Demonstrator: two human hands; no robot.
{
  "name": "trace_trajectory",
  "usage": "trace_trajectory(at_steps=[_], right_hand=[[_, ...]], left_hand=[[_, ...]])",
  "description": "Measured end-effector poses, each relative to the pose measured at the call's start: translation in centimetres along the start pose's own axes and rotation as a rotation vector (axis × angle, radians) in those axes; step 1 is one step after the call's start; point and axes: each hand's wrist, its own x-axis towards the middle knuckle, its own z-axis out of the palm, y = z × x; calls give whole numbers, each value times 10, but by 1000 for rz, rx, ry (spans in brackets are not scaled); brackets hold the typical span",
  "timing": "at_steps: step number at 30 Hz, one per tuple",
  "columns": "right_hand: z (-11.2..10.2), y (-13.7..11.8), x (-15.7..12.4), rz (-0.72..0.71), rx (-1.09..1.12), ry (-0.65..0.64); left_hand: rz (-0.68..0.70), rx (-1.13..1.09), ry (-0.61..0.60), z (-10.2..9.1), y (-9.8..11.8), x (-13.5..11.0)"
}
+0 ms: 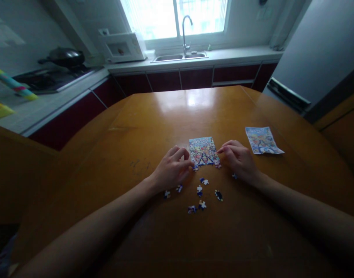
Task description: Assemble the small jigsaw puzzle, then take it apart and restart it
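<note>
A small, partly assembled colourful jigsaw puzzle (202, 150) lies on the wooden table (171, 116). My left hand (171, 168) rests at its lower left corner, fingers curled and pinched together against the puzzle's edge; I cannot make out what they hold. My right hand (238, 159) sits at the puzzle's right edge, fingers bent and pressed close, fingertips touching the edge. Several loose puzzle pieces (201, 193) are scattered on the table just in front of the puzzle, between my wrists.
A printed picture sheet (263, 140) lies on the table to the right of my right hand. Beyond the table are a kitchen counter with a sink and tap (185, 38), a white microwave (122, 47) and a wok on a stove (65, 58).
</note>
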Motion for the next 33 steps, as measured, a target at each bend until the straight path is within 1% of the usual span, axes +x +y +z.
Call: trace_trajectory(at_steps=[3, 7, 19, 21, 26, 29, 31, 33], right_hand=[[0, 5, 2, 63, 10, 46], [2, 8, 3, 109, 35, 75], [2, 6, 4, 122, 43, 70], [2, 7, 4, 121, 44, 71], [2, 7, 4, 115, 43, 70], [1, 7, 4, 102, 28, 52], [1, 4, 3, 58, -8, 28], [0, -2, 1, -36, -76, -21]], left_hand=[[13, -20, 2, 1, -3, -2], [7, -37, -11, 3, -6, -4], [-47, -59, -65, 7, -8, -5], [-39, -65, -67, 6, -7, -5], [42, -13, -11, 3, -4, -4], [61, 6, 15, 2, -4, -4], [58, 5, 20, 2, -5, -4], [50, -1, 17, 4, -7, -5]])
